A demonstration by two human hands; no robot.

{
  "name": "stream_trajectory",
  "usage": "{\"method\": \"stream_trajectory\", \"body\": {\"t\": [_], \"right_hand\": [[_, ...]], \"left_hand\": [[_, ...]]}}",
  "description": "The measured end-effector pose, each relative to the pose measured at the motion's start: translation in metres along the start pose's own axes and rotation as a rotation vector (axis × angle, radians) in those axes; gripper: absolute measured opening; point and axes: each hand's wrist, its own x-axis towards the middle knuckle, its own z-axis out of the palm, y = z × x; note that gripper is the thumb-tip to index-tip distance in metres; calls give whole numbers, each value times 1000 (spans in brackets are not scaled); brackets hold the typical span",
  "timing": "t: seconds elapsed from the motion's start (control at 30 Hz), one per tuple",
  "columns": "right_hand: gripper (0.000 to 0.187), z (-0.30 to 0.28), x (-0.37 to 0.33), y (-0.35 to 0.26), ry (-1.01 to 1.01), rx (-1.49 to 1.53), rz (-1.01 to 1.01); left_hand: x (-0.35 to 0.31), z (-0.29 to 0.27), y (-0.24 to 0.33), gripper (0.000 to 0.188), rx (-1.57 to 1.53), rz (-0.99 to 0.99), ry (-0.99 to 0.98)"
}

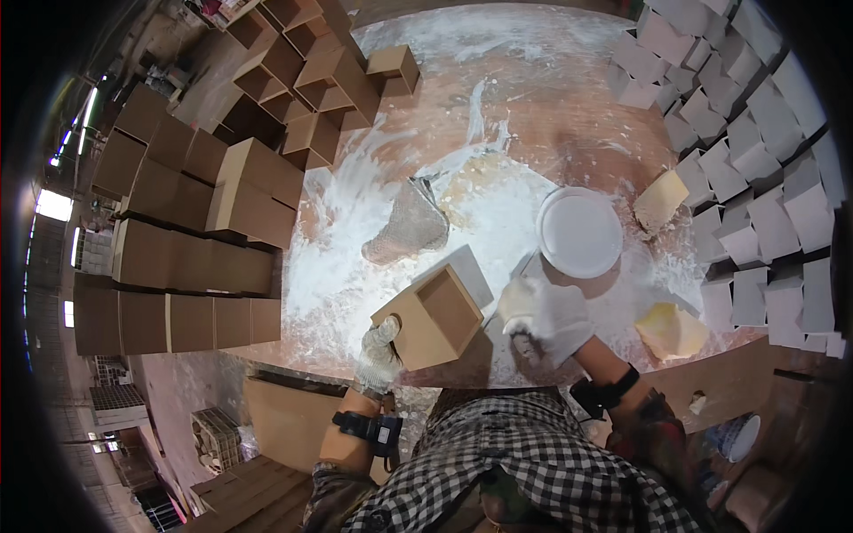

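My left hand [380, 354], in a pale work glove, is closed on the left side of a brown open-topped box [428, 324]. The box is tilted at the table's near edge, its hollow inside partly visible. To its right, my gloved right hand [546, 320] is curled and blurred by motion. A dark patch shows under its fingers, but I cannot make out what it holds. Beyond that hand stands a round white tub or lid [579, 233]. A grey dusty cloth [409, 224] lies past the box on the white-powdered table [551, 107].
Brown boxes [191, 253] are stacked along the left, with more open ones [333, 84] at the far left. Rows of pale grey boxes [751, 169] stand at the right. Yellowish sponge-like chunks, one far [662, 202] and one near [671, 330], lie on the table's right side.
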Motion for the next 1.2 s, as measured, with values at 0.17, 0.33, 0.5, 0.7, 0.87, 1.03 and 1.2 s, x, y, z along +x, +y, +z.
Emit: {"method": "stream_trajectory", "body": {"t": [0.17,0.33,0.5,0.7,0.87,1.03,1.2], "right_hand": [[63,-8,2,5,-90,226,233],[60,72,36,61,-213,1400,237],[43,61,57,48,-312,1241,613],[34,40,112,1,-612,-248,109],[30,88,111,50,-220,268,425],[21,17,107,-22,-201,-139,-66],[19,8,97,-41,-167,417,146]], "left_hand": [[17,3,-25,51,73,-75,-91],[34,33,-39,50,234,-116,-169],[43,17,-34,52,254,-130,-90],[49,1,-19,51,159,-54,-92],[57,10,-14,46,140,-102,-71],[64,-16,-15,39,288,-46,0],[66,-36,-18,38,563,-15,16]]}}
